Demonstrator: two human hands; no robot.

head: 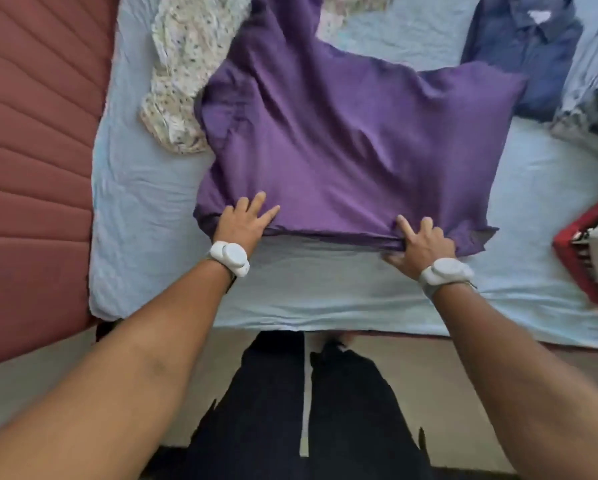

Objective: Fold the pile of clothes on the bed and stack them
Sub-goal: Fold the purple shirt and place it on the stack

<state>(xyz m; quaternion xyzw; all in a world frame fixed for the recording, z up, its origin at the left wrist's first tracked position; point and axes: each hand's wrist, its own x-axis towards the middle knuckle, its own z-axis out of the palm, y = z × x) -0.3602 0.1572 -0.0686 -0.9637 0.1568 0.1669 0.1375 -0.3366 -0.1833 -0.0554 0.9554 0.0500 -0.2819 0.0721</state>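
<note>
1. Right now the purple shirt [342, 140] lies spread on the bed [145, 209], its near hem under both hands.
2. The left hand [243, 221] rests on the hem near the shirt's left corner, fingers straight and spread, pressing the cloth flat.
3. The right hand [420, 242] pinches the hem further right, thumb under the edge and fingers curled on top, so the cloth bunches there.
4. Past the right hand, a loose corner of the shirt sticks out to the right.
5. A floral garment [183, 74] lies at the far left, partly under the shirt's left edge.
6. A folded dark blue shirt [522, 46] sits at the far right, with the purple shirt's right corner overlapping its near edge; grey clothes [588, 98] lie just right of it.
7. A red-edged item [581, 258] sits at the bed's right side, apart from the shirt.
8. Bare sheet runs between the hem and the bed's near edge, and along the left beside the padded headboard [30, 150].
</note>
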